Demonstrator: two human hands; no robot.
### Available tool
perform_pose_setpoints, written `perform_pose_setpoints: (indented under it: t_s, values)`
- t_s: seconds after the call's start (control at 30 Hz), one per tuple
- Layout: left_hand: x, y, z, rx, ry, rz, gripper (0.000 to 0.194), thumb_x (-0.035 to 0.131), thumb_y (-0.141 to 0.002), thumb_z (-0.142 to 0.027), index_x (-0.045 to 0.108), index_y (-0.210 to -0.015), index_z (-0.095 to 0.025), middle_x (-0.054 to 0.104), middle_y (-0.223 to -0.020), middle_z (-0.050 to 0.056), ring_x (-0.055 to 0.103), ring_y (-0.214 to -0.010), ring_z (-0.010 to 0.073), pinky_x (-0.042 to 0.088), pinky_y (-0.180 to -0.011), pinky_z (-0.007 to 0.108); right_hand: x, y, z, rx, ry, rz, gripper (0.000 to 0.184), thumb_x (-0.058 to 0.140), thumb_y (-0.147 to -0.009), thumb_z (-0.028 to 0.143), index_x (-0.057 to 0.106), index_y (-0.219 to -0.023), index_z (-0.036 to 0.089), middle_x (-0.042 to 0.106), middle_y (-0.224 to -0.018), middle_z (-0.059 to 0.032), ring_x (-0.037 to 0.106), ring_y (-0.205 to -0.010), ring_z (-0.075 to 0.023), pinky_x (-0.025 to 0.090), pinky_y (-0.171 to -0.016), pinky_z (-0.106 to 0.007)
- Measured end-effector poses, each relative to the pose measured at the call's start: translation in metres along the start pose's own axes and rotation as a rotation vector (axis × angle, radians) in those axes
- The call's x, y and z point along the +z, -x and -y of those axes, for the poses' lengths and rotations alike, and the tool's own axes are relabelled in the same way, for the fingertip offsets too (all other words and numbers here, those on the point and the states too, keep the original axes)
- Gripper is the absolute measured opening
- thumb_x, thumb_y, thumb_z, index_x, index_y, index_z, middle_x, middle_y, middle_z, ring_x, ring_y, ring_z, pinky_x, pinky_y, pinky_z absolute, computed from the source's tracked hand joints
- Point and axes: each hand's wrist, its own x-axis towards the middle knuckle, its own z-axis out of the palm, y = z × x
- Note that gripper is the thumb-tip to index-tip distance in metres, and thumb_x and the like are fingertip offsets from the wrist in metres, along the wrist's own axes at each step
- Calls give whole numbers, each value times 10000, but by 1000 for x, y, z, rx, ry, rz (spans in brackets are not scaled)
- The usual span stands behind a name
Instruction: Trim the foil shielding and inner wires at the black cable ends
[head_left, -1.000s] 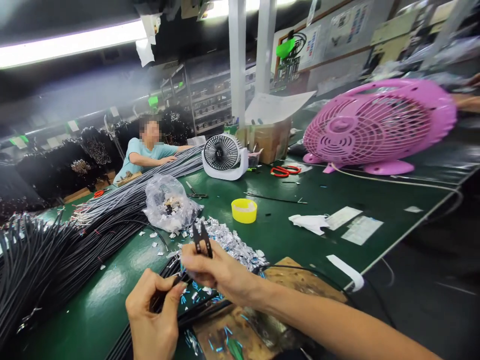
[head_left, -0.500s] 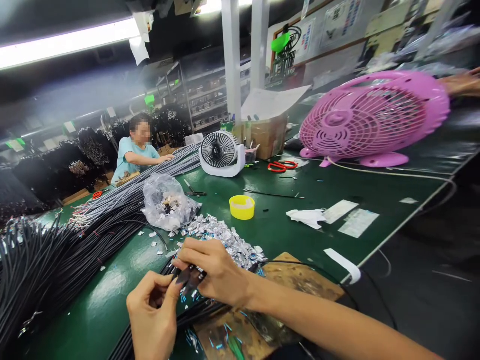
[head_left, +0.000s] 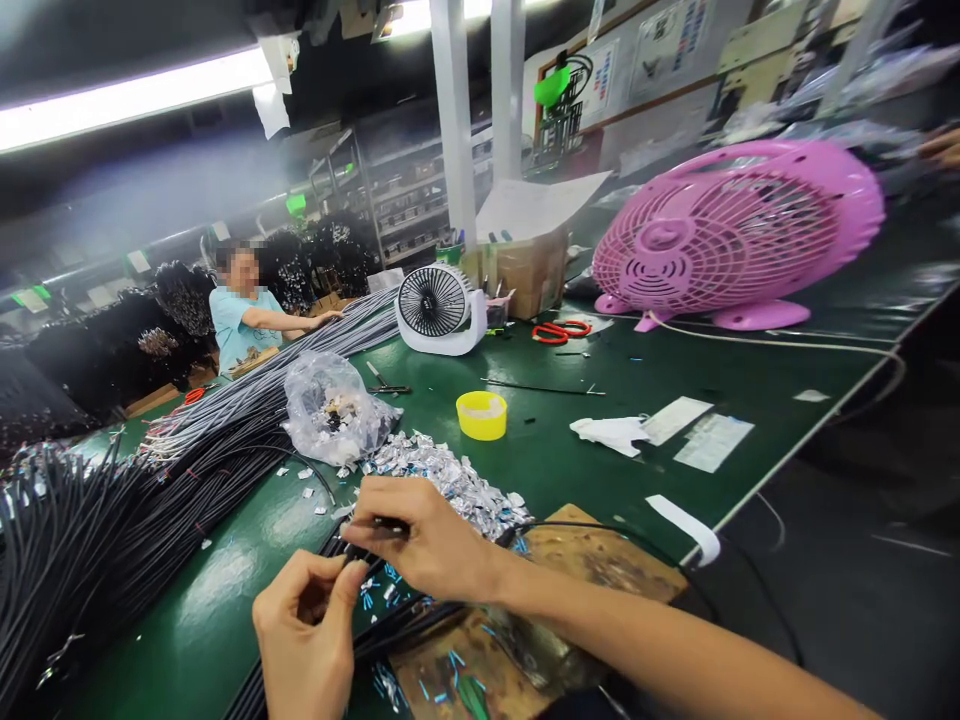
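My left hand [head_left: 307, 620] is at the lower middle, thumb and index finger pinched on the end of a black cable [head_left: 351, 553]. Just above and to the right, my right hand [head_left: 412, 535] is curled round a small dark tool [head_left: 391, 524]; its kind is mostly hidden by the fingers. The fingertips of both hands nearly meet. Beneath them run more black cables [head_left: 409, 612], over a worn wooden board [head_left: 457, 665] strewn with blue wire scraps. A heap of silvery foil scraps [head_left: 450, 480] lies right behind my right hand.
Bundled black cables [head_left: 97, 560] fill the left side. A clear plastic bag [head_left: 322, 405], yellow tape roll [head_left: 481, 415], white fan [head_left: 439, 310], red-handled scissors [head_left: 561, 332] and pink fan [head_left: 735, 240] stand or lie on the green table [head_left: 555, 470]. A co-worker [head_left: 251, 320] reaches over grey cables.
The dark tool's blade-like part, seen between my hands before, is now tucked inside my right hand, whose fingers have shifted. The co-worker has leaned to the left.
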Motion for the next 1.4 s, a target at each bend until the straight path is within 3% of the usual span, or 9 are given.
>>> perform_pose_setpoints:
  t_s: [0.17,0.4,0.53,0.73,0.9,1.13,1.23,1.33,1.4]
  values:
    - [0,-1,-2,-8,29,41,302,652,-690,-366,540,-493,-166,421,-439,-40,393,-406,86,323,-392,199,6,2,-3,253,-308,157,402,377,-889,439,309,-574,198,254,-480,68,263,-426,-72,238,-396,-200]
    - [0,6,-3,-42,17,47,301,626,-725,-376,545,-524,-167,439,-426,-42,389,-364,82,301,-359,199,-7,-1,-10,-355,356,-175,297,364,-872,117,471,-599,165,450,-546,-5,359,-493,-113,241,-446,-248]
    - [-3,6,-1,-54,28,48,336,606,-746,-416,533,-532,-166,420,-399,-47,382,-341,79,295,-339,195,-14,-8,-11,-98,280,-405,304,457,-891,201,477,-589,161,436,-548,14,375,-494,-96,285,-477,-224]
    - [-4,3,3,-34,21,56,322,619,-740,-409,563,-543,-159,454,-426,-38,396,-371,73,309,-356,185,-2,-3,-7,-52,-65,81,335,454,-874,303,423,-572,162,403,-540,29,348,-498,-82,265,-476,-215]
    - [-4,1,3,-19,24,112,311,577,-776,-410,606,-589,-163,486,-424,-32,449,-375,83,345,-376,181,3,-2,-5,408,-503,167,422,481,-799,473,323,-531,187,304,-454,66,265,-413,-55,203,-397,-195]
    - [-5,0,-2,40,-1,156,375,517,-824,-391,616,-543,-163,456,-415,-25,413,-370,71,321,-390,187,2,-5,2,605,-762,73,427,631,-657,414,337,-447,186,295,-389,88,248,-341,-24,160,-330,-171]
    - [-6,0,0,29,17,174,436,496,-834,-432,595,-511,-156,437,-390,-30,384,-333,59,316,-371,185,-5,-11,2,706,-905,-114,422,669,-589,425,353,-447,184,310,-385,95,203,-332,-12,135,-313,-167]
    - [-7,-1,4,15,31,163,454,480,-837,-468,610,-546,-145,488,-454,-21,365,-303,43,278,-321,183,-12,-16,2,661,-861,-379,361,696,-561,392,419,-504,168,362,-440,89,207,-364,-10,142,-334,-165]
    - [-8,-1,5,21,29,137,434,479,-841,-462,631,-587,-144,496,-477,-20,383,-305,47,282,-308,182,-12,-16,4,598,-733,-298,253,680,-585,322,494,-558,153,390,-455,79,262,-392,-25,183,-361,-169]
